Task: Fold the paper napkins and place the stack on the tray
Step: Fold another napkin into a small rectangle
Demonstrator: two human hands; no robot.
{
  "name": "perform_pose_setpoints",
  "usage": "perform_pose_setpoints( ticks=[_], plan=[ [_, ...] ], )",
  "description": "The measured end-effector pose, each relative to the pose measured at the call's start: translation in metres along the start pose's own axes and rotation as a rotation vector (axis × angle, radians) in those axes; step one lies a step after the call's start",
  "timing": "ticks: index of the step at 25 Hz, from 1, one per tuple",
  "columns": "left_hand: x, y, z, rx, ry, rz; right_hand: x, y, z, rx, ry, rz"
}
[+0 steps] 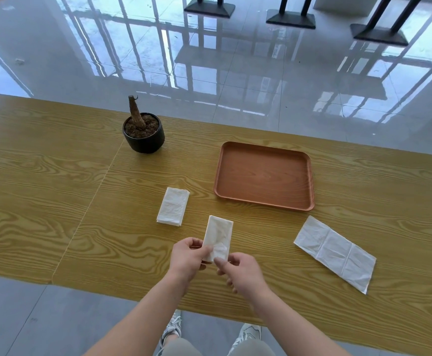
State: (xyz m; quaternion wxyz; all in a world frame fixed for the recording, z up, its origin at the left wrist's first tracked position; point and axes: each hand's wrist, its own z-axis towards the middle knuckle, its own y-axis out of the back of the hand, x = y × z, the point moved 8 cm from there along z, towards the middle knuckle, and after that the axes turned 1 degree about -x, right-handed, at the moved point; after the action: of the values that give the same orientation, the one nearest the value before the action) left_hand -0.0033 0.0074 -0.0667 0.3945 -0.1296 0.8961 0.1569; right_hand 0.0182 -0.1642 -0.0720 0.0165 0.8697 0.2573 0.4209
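A folded white napkin (218, 235) is held just above the table near its front edge. My left hand (188, 258) pinches its near left corner. My right hand (240, 272) touches the near bottom edge with thumb and forefinger. To the left lies a small stack of folded napkins (173, 206) on the wood. An unfolded, creased napkin (335, 251) lies flat at the right. The brown tray (263, 176) sits behind them with nothing in it.
A black pot (144, 136) with a bare stump stands at the back left of the wooden table (55, 201). Beyond the table's far edge is a glossy tiled floor with black table bases (290, 19).
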Motion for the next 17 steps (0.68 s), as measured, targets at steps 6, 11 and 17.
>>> perform_pose_setpoints(
  ticks=[6,11,17],
  plan=[
    [-0.011,0.026,0.006,-0.029,-0.039,-0.045,0.027,-0.012,0.016,-0.055,0.050,0.019],
    [-0.034,0.061,0.022,-0.082,-0.144,-0.011,0.054,-0.029,0.034,-0.089,0.086,-0.004],
    [-0.060,0.100,0.065,-0.168,-0.174,0.088,0.088,-0.066,0.071,-0.120,0.062,0.051]
  ],
)
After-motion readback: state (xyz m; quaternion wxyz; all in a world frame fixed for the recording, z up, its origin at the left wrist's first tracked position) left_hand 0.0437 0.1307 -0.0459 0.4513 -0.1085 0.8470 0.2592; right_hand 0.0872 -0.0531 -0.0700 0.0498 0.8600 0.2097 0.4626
